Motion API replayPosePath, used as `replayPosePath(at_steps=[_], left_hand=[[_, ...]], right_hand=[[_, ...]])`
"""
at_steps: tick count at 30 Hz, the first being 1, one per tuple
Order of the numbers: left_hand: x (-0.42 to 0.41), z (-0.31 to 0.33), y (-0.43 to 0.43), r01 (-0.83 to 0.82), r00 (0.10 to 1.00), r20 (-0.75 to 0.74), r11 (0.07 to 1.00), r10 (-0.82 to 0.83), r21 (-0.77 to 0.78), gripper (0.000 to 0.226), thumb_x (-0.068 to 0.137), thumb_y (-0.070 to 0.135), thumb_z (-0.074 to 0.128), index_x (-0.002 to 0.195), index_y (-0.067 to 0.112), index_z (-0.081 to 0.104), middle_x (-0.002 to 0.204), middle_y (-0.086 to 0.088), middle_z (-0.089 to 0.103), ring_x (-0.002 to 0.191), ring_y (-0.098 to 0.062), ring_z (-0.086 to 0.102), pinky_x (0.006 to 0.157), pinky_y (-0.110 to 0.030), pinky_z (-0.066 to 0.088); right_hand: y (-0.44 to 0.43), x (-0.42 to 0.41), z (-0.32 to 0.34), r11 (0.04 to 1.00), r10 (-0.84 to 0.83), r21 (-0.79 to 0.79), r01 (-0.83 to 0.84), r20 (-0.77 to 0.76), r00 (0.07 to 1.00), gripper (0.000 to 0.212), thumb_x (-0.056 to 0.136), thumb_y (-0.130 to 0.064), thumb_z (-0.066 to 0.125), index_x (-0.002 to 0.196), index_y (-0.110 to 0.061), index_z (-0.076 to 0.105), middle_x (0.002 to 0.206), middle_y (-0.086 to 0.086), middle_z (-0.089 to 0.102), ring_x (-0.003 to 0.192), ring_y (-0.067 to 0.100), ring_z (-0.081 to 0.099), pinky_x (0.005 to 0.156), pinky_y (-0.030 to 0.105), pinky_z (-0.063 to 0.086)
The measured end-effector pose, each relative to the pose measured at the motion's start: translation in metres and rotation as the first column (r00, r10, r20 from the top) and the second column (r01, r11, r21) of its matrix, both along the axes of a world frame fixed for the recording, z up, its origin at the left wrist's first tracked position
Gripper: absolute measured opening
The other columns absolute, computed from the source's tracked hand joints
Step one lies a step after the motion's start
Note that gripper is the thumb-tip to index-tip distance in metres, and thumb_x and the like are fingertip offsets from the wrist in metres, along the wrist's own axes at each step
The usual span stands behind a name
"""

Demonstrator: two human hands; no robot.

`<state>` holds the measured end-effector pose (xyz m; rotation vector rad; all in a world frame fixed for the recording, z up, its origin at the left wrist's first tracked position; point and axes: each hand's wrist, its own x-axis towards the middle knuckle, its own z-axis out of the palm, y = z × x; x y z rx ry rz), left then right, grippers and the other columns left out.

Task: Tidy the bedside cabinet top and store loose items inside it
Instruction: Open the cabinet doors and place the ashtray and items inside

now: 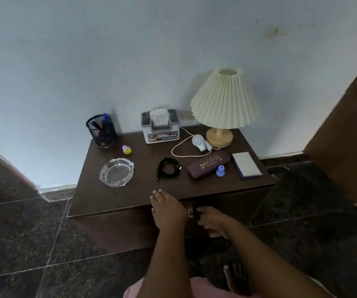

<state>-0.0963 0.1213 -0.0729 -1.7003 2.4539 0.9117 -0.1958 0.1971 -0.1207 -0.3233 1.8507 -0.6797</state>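
A dark brown bedside cabinet [113, 196] stands against the wall. On its top lie a glass ashtray [116, 172], a coiled black cable [168, 168], a purple glasses case [208, 163], a small blue piece [220, 170], a notepad [246, 164], a loose white bulb [199, 142] and a small smiley toy [127, 149]. My left hand [167, 208] rests flat on the front edge of the top, fingers straight. My right hand [213, 220] hovers by the metal handle [190, 212] on the cabinet front, fingers relaxed, holding nothing.
At the back stand a mesh pen holder [101, 131], a tissue box [160, 129] and a pleated lamp [223, 104] with a white cord. Dark tiled floor surrounds the cabinet. A brown panel [345, 134] rises on the right. A bare foot [236, 278] shows below.
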Motion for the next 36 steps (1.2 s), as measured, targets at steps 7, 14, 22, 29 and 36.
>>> replayPosePath(at_steps=[7,14,22,29,36], left_hand=[[0.018,-0.007,0.017,0.02,0.999,-0.041,1.0,-0.021,-0.01,0.069,0.092,0.007,0.038,0.149,0.001,0.001,0.159,-0.011,-0.006,0.147,-0.025,-0.002,0.118,-0.035,0.013],[0.025,-0.027,0.03,-0.107,0.943,-0.318,0.994,0.099,-0.007,0.051,0.085,0.0,0.046,0.135,0.002,0.037,0.145,-0.012,0.028,0.13,-0.026,0.036,0.103,-0.029,0.031],[0.029,-0.061,0.044,0.004,0.896,-0.444,0.996,0.036,0.087,0.057,0.085,0.006,0.058,0.139,0.012,0.039,0.133,-0.007,0.047,0.122,-0.02,0.045,0.085,-0.01,0.029],[0.032,-0.034,0.051,0.313,0.941,-0.154,0.948,-0.301,0.06,0.027,0.095,0.02,0.048,0.117,0.012,0.062,0.11,-0.011,0.066,0.1,-0.025,0.061,0.087,-0.034,0.05],[0.041,-0.029,0.092,0.433,0.901,-0.183,0.84,-0.393,0.328,0.022,0.088,0.016,0.061,0.108,0.011,0.068,0.108,-0.01,0.068,0.099,-0.02,0.065,0.091,-0.033,0.053]], right_hand=[[0.002,0.015,-0.018,0.996,0.075,0.032,-0.08,0.129,0.989,0.073,0.088,-0.003,0.052,0.145,-0.038,0.022,0.14,0.002,0.043,0.124,0.019,0.044,0.089,0.04,0.045],[-0.016,-0.007,-0.017,0.976,0.189,0.088,-0.197,0.091,0.978,0.06,0.089,-0.011,0.058,0.141,-0.029,0.032,0.144,0.003,0.036,0.128,0.021,0.041,0.093,0.044,0.046],[0.002,0.025,-0.071,0.976,0.09,-0.189,-0.105,-0.085,0.992,0.039,0.081,-0.018,0.067,0.118,-0.017,0.054,0.118,0.009,0.061,0.108,0.026,0.06,0.094,0.046,0.051],[0.067,0.033,-0.062,0.951,0.254,-0.119,-0.286,-0.231,0.939,0.016,0.08,-0.011,0.069,0.088,-0.021,0.058,0.102,0.005,0.06,0.101,0.019,0.057,0.094,0.032,0.047],[0.141,0.026,-0.002,0.994,0.104,-0.038,-0.1,0.111,0.988,0.052,0.079,-0.045,0.07,0.118,-0.015,0.057,0.114,0.006,0.062,0.097,0.016,0.062,0.076,0.036,0.054]])
